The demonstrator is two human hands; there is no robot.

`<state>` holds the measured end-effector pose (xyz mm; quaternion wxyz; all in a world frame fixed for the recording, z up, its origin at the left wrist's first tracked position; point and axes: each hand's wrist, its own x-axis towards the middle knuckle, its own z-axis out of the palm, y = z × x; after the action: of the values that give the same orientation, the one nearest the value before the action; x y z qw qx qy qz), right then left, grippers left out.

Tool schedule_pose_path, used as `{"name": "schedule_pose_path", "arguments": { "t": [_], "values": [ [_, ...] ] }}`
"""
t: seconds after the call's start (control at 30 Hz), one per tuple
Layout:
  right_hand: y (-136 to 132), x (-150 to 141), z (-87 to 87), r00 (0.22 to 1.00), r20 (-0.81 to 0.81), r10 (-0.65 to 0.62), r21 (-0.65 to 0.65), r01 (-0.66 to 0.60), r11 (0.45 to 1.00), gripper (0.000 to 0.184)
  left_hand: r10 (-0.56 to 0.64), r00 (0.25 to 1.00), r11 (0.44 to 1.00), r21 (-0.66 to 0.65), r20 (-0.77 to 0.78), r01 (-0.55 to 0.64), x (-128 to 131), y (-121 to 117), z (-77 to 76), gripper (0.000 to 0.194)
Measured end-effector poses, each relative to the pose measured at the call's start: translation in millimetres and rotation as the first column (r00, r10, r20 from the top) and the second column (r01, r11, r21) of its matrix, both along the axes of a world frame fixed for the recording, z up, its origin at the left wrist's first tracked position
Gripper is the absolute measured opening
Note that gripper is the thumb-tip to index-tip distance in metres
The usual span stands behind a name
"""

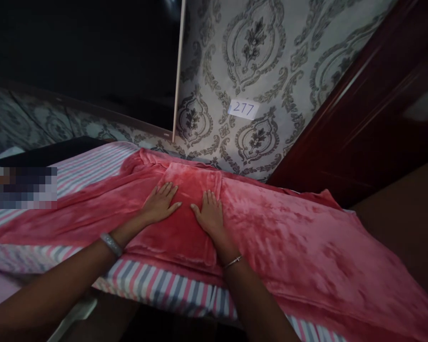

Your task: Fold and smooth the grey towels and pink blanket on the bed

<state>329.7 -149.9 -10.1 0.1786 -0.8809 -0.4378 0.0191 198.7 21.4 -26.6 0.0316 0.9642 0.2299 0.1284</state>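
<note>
A plush red garment or blanket piece (189, 232) lies flat, folded into a rough rectangle, in the middle of the head view. My left hand (160, 203) rests on its left part, palm down with the fingers spread. On its right part lies my right hand (209, 213), also flat with fingers apart. More red plush fabric (306, 251) spreads out smoothly to the right. To the left, wrinkled red fabric (92, 204) runs out from under the folded part. Whether these are all one piece I cannot tell.
A striped cloth (164, 285) covers the table beneath and hangs over its front edge. Behind stand a large dark screen (85, 61) and a patterned wall (207, 66) bearing a paper label (243, 109). A dark red glossy panel (360, 104) slants along the right.
</note>
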Motion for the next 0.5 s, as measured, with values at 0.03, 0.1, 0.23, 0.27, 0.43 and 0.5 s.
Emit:
{"name": "schedule_pose_path", "arguments": {
  "t": [0.03,0.1,0.23,0.27,0.43,0.5],
  "values": [
    [-0.4,0.2,-0.5,1.000,0.003,0.001,0.000,-0.001,1.000,0.078,-0.004,1.000,1.000,-0.003,0.001,0.004,-0.4,-0.4,-0.1,0.075],
    [-1.0,1.1,-1.7,1.000,0.009,0.001,0.001,-0.001,1.000,0.078,-0.005,1.000,1.000,-0.013,-0.008,0.005,-0.9,-1.7,0.6,0.075],
    [-1.0,3.3,-3.9,1.000,0.006,-0.002,-0.011,0.002,1.000,0.078,0.022,0.999,0.999,-0.025,-0.049,-0.023,0.0,-4.5,3.3,0.076],
    [-0.9,3.7,-4.2,1.000,0.004,-0.002,-0.015,0.002,1.000,0.078,0.024,0.998,0.999,-0.026,-0.057,-0.026,0.3,-4.8,3.7,0.076],
    [-0.8,4.5,-4.9,1.000,0.011,0.001,-0.013,-0.001,1.000,0.078,0.018,0.998,1.000,-0.018,-0.054,-0.019,1.5,-3.5,2.7,0.077],
    [-1.2,4.4,-5.6,1.000,0.016,0.002,-0.007,-0.002,1.000,0.077,0.018,0.999,1.000,-0.019,-0.042,-0.019,1.3,-3.0,2.1,0.077]
  ]
}}
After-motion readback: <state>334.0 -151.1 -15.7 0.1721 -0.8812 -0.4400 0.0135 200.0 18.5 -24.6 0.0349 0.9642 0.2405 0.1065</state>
